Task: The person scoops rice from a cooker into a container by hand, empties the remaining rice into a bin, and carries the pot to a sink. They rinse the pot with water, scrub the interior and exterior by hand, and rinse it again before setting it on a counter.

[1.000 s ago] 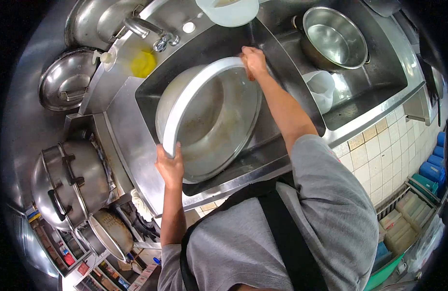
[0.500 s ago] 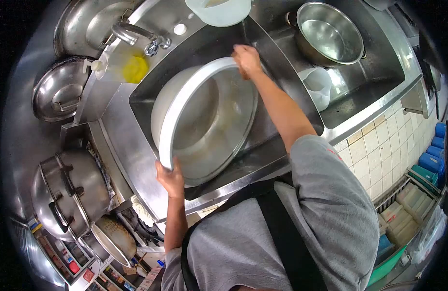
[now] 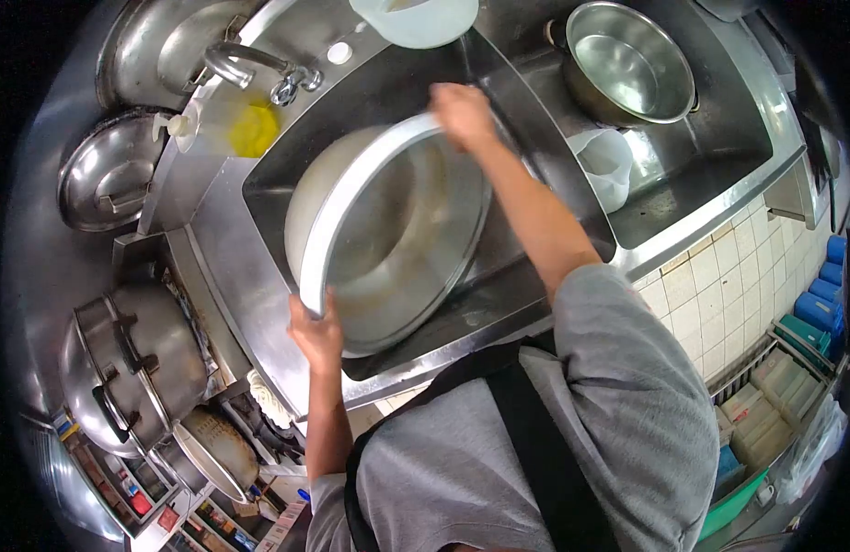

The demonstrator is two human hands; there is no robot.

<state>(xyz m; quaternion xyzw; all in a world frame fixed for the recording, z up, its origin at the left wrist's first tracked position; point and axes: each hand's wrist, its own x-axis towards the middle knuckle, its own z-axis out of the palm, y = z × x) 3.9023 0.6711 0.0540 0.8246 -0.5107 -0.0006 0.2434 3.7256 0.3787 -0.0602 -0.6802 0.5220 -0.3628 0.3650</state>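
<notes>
A large, pale round basin [image 3: 374, 216] with a thick white rim stands tilted inside the left bowl of the steel sink [image 3: 563, 189]. My left hand [image 3: 316, 336] grips the rim at its near left side, thumb on the inner face. At the far side of the basin, my right hand [image 3: 462, 115] is closed at the rim. Motion blurs its fingers a little, and whether something small is in them cannot be made out. Brownish smears show on the basin's inner wall.
A steel pot [image 3: 627, 64] and a translucent plastic jug [image 3: 602, 166] sit in the right sink bowl. Behind the basin are a faucet [image 3: 269, 69], a pump bottle [image 3: 181, 127] and a whitish plastic container [image 3: 420, 20]. Large lidded pots [image 3: 140, 368] stand at the left.
My right hand has shifted slightly left along the rim. My left hand and the basin's near edge have moved a little to the left.
</notes>
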